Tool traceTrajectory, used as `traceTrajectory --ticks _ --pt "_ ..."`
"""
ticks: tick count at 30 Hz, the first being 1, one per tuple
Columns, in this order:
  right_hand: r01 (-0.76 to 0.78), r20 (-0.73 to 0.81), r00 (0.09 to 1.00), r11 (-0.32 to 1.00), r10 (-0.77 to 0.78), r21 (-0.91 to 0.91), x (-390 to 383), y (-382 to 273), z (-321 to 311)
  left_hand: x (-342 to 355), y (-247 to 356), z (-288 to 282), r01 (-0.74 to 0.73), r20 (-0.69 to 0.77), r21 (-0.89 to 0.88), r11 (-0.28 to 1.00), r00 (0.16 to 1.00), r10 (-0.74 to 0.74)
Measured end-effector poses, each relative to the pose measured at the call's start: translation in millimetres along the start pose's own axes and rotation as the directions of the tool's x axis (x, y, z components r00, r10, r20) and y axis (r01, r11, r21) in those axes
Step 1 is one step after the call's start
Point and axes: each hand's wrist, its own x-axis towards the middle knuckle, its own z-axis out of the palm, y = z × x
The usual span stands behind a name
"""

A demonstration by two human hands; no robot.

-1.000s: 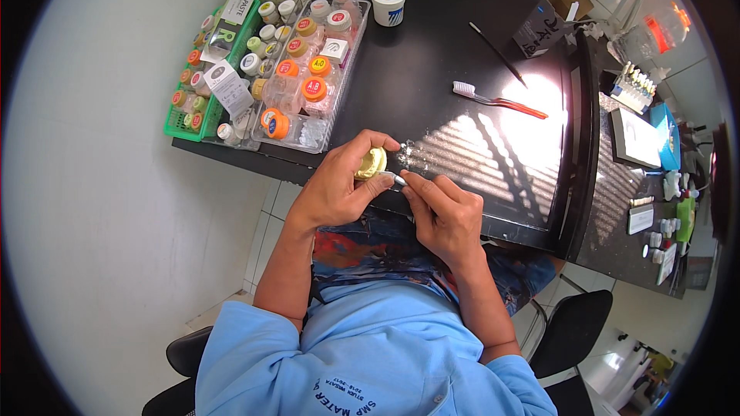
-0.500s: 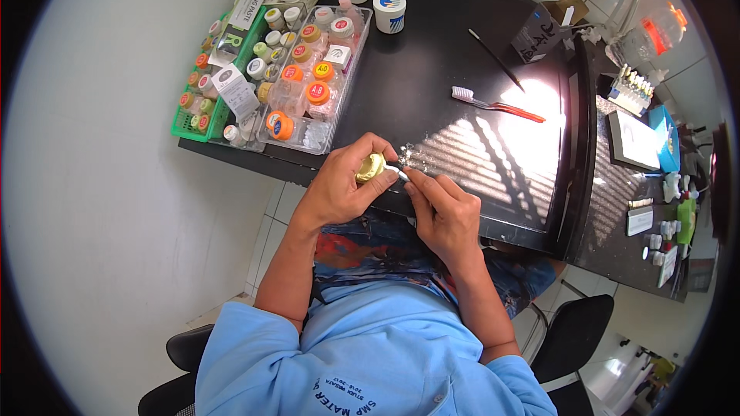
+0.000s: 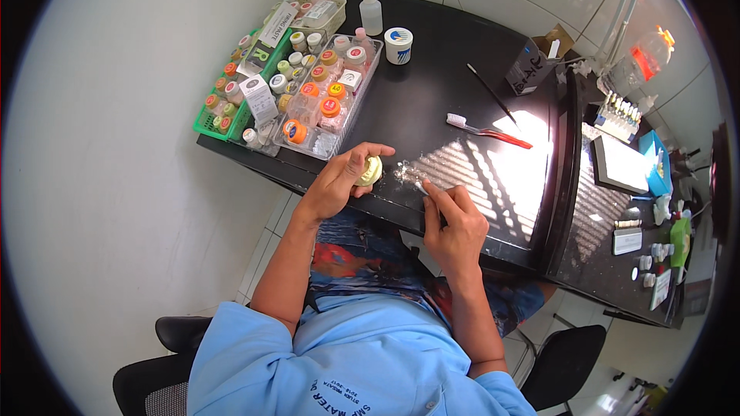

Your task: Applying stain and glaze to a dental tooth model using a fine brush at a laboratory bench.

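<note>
- Cast point(image 3: 371, 172), pale yellow, sits near the centre of the frame, in the left hand point(image 3: 333, 183), above the front edge of the black worktop point(image 3: 420, 104).
- The left grip is grasping the cast, fingers curled round it, with one finger stretched out toward the right of the frame.
- The right hand point(image 3: 456, 225), just right of centre, has its grip pinched on a slim tool point(image 3: 420, 186); most of the tool is hidden by the fingers.
- The tool's end points to the upper left, apart from the cast and just beside white crumbs point(image 3: 404, 172) scattered on the worktop; whether it touches the surface, I cannot tell.
- A toothbrush point(image 3: 495, 133) with a red handle lies right of centre, bristles to the left.
- Above it a thin dark stick point(image 3: 491, 92) lies slanted.
- Upper left: a green basket point(image 3: 210, 129) and a clear tray point(image 3: 369, 81), both full of small jars.
- Top centre: a squeeze bottle point(image 3: 371, 15), upright, near a white tub point(image 3: 398, 47).
- Upper right: an open dark box point(image 3: 527, 68).
</note>
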Motion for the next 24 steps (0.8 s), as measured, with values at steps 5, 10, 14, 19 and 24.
traceTrajectory --ticks 5,10,14,19,24 --pt "0.005 0.075 0.997 0.992 0.004 -0.126 -3 12 -10 -2 10 4 0.034 -0.03 0.015 0.999 0.999 -0.033" --pt "-0.023 0.042 0.999 0.993 0.028 -0.118 -5 18 -10 -2 8 3 0.0 -0.014 0.04 0.999 1.0 0.0" --pt "-0.022 0.028 0.999 0.995 0.025 -0.102 -2 19 -12 0 6 3 -0.009 0.004 0.092 0.996 1.0 0.009" --pt "-0.041 0.001 0.999 0.999 0.041 -0.01 11 15 -12 -1 8 4 -0.017 0.018 0.135 0.991 1.0 0.014" --pt "0.02 0.074 0.997 0.993 -0.028 0.113 22 19 -5 0 2 8 -0.128 -0.012 0.218 0.968 0.991 0.133"
